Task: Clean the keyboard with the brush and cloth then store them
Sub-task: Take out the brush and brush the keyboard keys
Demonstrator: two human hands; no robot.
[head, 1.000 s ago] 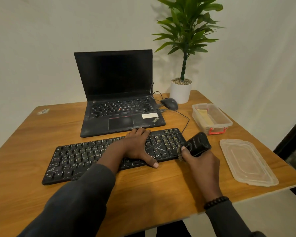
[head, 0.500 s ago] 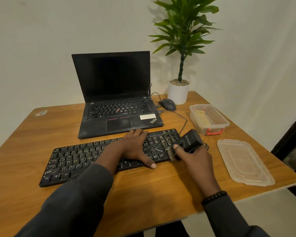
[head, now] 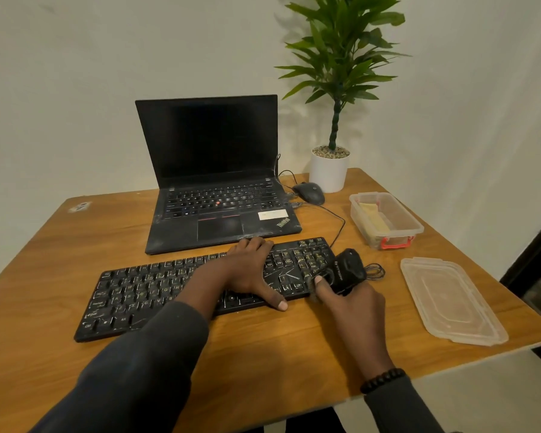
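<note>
The black keyboard (head: 200, 282) lies across the middle of the table (head: 60, 245), slanting toward the near-left edge, and my left hand (head: 250, 270) rests flat on its right half, fingers straight over the keys and thumb stretched along its near edge. My right hand (head: 350, 304) is curled round the black brush (head: 347, 271), thumb pressed on its top, holding it at the keyboard's right end with the bristles down among the last keys; a thin black cord loop (head: 374, 271) trails from it toward the right edge. Compared with a second ago, the brush has come in from just off the keyboard's right end onto its keys, while my left hand has kept its place. Behind the keyboard, toward the far edge, stands one open black laptop (head: 213, 182) with a dark screen; to its right one black mouse (head: 308, 192), its cable running round to the keyboard, and one potted plant (head: 330, 164) in a white pot at the far-right corner. Along the right edge sits one clear plastic box (head: 388, 220) with a red clasp, and a yellowish cloth (head: 372, 215) lies inside it. One clear lid (head: 450, 301) lies flat near the near-right corner, apart from the box. I count two hands, one brush, one keyboard, one cloth.
</note>
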